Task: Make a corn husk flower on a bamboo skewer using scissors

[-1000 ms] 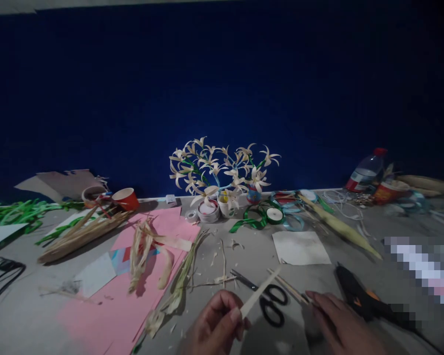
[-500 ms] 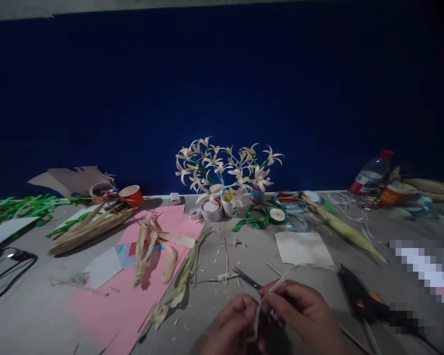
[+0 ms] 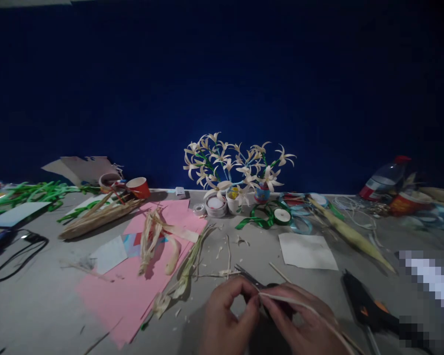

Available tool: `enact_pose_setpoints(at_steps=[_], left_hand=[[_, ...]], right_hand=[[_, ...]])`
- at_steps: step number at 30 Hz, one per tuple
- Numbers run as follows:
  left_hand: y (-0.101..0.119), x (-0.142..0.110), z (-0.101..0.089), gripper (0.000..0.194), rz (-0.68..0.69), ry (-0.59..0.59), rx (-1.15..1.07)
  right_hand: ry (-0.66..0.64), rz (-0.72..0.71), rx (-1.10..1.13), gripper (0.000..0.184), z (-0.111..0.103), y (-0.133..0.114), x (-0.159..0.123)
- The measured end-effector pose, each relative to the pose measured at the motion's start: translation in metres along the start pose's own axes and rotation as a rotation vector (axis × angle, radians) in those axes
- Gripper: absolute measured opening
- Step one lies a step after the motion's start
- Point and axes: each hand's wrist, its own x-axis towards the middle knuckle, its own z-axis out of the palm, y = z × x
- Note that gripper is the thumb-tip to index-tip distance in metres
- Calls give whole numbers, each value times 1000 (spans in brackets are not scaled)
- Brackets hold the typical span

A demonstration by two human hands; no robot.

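At the bottom centre my left hand (image 3: 227,315) pinches one end of a thin pale husk strip (image 3: 311,309). My right hand (image 3: 299,320) is closed on the same strip, which curves away to the lower right. Both hands hover over black-handled scissors (image 3: 249,277) lying on the grey table (image 3: 40,305). Most of the scissors are hidden behind my fingers.
Pink paper (image 3: 133,291) with dried husks (image 3: 150,239) lies to the left. A white flower arrangement (image 3: 237,170) stands at the back, green ribbon spools (image 3: 277,216) beside it. A black glue gun (image 3: 370,308) sits right, a white paper square (image 3: 307,250) ahead, cups (image 3: 138,187) and a bottle (image 3: 385,177) further off.
My right hand came over from the table to meet the left hand. The stiff strip that pointed up-right is now held by both hands and bends down to the right.
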Motion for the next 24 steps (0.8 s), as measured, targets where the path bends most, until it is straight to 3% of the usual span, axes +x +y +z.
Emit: enact_pose_setpoints(at_steps=[5, 14, 19, 24], left_hand=[[3, -1, 1, 16, 124, 85, 98], [-12, -5, -13, 18, 228, 156, 291], [6, -4, -19, 21, 232, 38, 214], [10, 0, -7, 15, 196, -14, 171]], right_hand=[[-14, -139, 2, 10, 3, 0, -5], [5, -128, 15, 15, 3, -1, -8], [54, -78, 38, 13, 5, -3, -7], [37, -94, 42, 15, 5, -4, -8]])
